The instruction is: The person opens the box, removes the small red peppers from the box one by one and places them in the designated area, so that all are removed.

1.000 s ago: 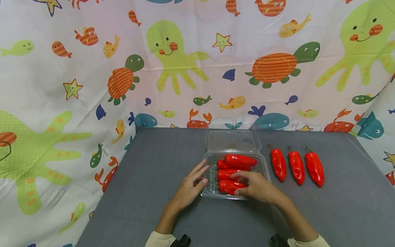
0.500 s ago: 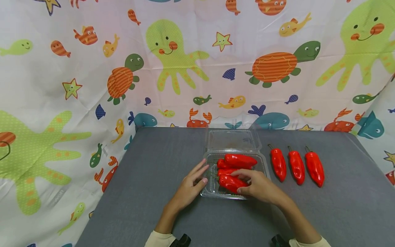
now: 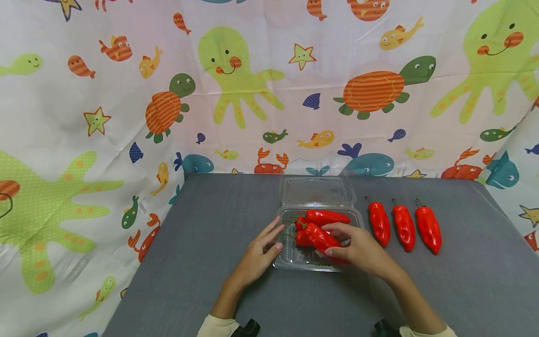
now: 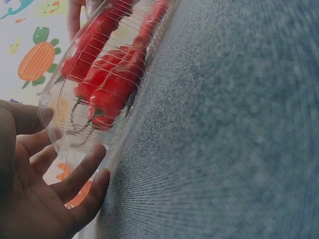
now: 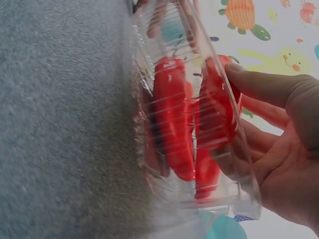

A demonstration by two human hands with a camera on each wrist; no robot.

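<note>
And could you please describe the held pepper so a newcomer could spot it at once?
On the grey table, find the open clear container. There, the right hand holds one shiny red pepper aslant. It alone is gripped; its neighbours lie in the container or on the table.

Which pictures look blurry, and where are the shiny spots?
Head view: mostly sharp, white glints on the three long, glossy red peppers lying outside the box; left wrist view: gray cloth tabletop looks soft and fuzzy; right wrist view: clear plastic rectangular box blurry, with pale shiny streaks.
</note>
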